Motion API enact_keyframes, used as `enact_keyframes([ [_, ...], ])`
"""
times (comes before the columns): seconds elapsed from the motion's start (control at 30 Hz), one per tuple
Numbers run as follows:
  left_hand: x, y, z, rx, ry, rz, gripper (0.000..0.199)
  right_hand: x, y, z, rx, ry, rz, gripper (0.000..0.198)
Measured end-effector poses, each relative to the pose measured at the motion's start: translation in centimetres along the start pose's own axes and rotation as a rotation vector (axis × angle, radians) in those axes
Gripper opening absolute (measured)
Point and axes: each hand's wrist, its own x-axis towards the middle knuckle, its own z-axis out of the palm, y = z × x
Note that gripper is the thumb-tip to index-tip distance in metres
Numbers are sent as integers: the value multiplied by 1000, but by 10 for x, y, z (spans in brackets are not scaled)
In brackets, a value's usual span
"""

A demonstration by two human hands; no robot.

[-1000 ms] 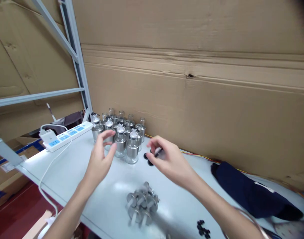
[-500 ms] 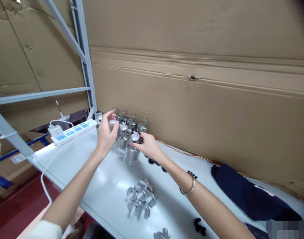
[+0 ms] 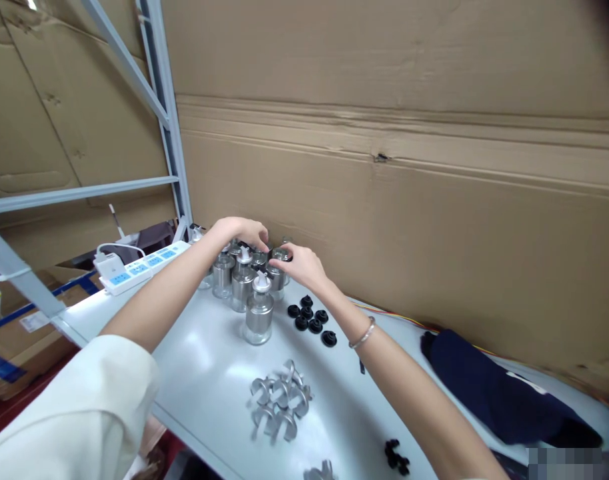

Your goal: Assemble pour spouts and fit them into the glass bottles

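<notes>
My right hand (image 3: 304, 265) has its thumb and fingers around the upper part of a clear glass bottle (image 3: 280, 255) in the back of the group. Just left of it, my left hand (image 3: 248, 231) reaches over the bottles with fingers curved and thumb apart, nothing visible in them. In front stands a glass bottle with a silver band (image 3: 259, 313) and a pale grey top (image 3: 262, 283). Another such bottle (image 3: 242, 283) is beside it, and more are partly hidden behind my left forearm.
Several black round caps (image 3: 315, 325) lie right of the bottles. Nearer are a pile of silver disc-shaped tops (image 3: 279, 397) and small black parts (image 3: 397, 457). A white power strip (image 3: 149, 267) lies along the left edge, dark blue cloth (image 3: 499, 387) at right. Cardboard (image 3: 409, 220) walls the back.
My right hand has left the front bottle and moved back to a bottle behind it. My left hand has moved right, over the bottles. The black caps now show more fully.
</notes>
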Motion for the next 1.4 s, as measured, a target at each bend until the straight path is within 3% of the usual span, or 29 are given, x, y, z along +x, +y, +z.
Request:
enact_keyframes([
  [0.13, 5, -1, 1, 10, 21, 23, 30, -3, 2, 12, 16, 58, -6, 21],
  [0.27, -11, -4, -20, 15, 222, 44, 31, -15, -2, -14, 75, 255, 8, 27],
  [0.33, -29, -5, -37, 4, 442, 74, 33, -24, -9, -36, 200, 512, -87, 27],
  [0.4, -52, -4, -53, -38, 840, 140, 35, -36, -21, -59, 265, 706, -214, 27],
  [0.43, -64, -4, -60, -53, 976, 135, 37, -43, -28, -70, 265, 772, -280, 27],
  [0.5, -89, -3, -69, -77, 1237, 78, 38, -59, -43, -88, 249, 805, -420, 27],
  [0.6, -122, -3, -68, -65, 1548, 24, 30, -83, -63, -98, 269, 657, -545, 25],
  [0.67, -140, -3, -55, -20, 1511, 67, 30, -95, -71, -94, 294, 503, -577, 21],
  [0.8, -153, -6, -5, 76, 1119, 56, 34, -102, -67, -59, 296, 276, -589, 21],
  [0.87, -146, -10, 24, 87, 930, 48, 34, -99, -60, -37, 285, 195, -530, 23],
  [0.93, -135, -15, 51, 104, 820, 82, 33, -95, -51, -17, 278, 127, -470, 24],
  [1.13, -100, -24, 97, 20, 716, 173, 25, -82, -33, 13, 150, 33, -430, 25],
  [1.4, -68, -28, 118, 9, 699, 209, 27, -59, -10, 26, 125, 37, -393, 28],
])
